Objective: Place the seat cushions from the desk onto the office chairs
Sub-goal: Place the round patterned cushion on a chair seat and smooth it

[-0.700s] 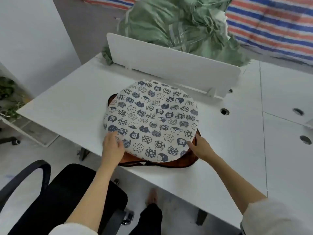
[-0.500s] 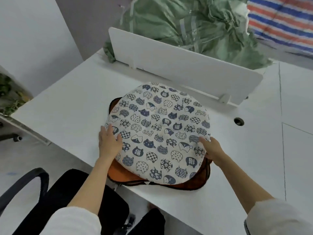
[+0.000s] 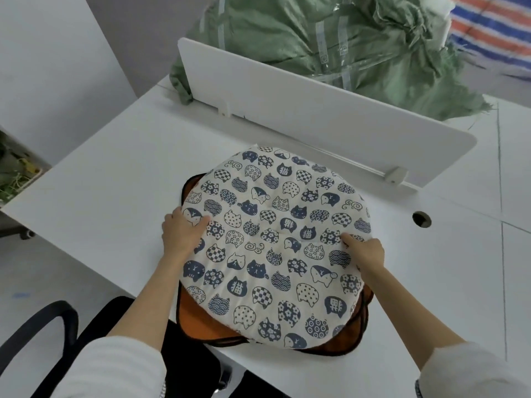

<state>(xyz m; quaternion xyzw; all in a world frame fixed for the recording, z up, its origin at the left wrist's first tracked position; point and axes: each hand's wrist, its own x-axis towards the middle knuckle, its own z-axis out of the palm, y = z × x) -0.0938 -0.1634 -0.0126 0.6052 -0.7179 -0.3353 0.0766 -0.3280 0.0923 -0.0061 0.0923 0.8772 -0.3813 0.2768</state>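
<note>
On the white tabletop (image 3: 115, 196), in front of the low white divider panel (image 3: 316, 122), the round cat-print cushion (image 3: 275, 248) lies on top of an orange cushion with dark trim (image 3: 195, 317), and both reach the near edge of the tabletop. At the cat-print cushion's left rim my left hand (image 3: 181, 231) grips it, thumb laid on the printed top and the other fingers curled out of sight under the edge. At its right rim my right hand (image 3: 365, 251) does likewise, the thumb pressed on the fabric, the remaining fingers tucked beneath, so both sets of fingers are clamped on this cushion. Only the orange cushion's border shows, around the near and left sides of the printed one. Below the near edge of the tabletop, to the left of the cushions, stands a black office chair (image 3: 115, 320) with its curved armrest. Behind the divider panel a bulky green woven sack (image 3: 330, 44) is heaped.
</note>
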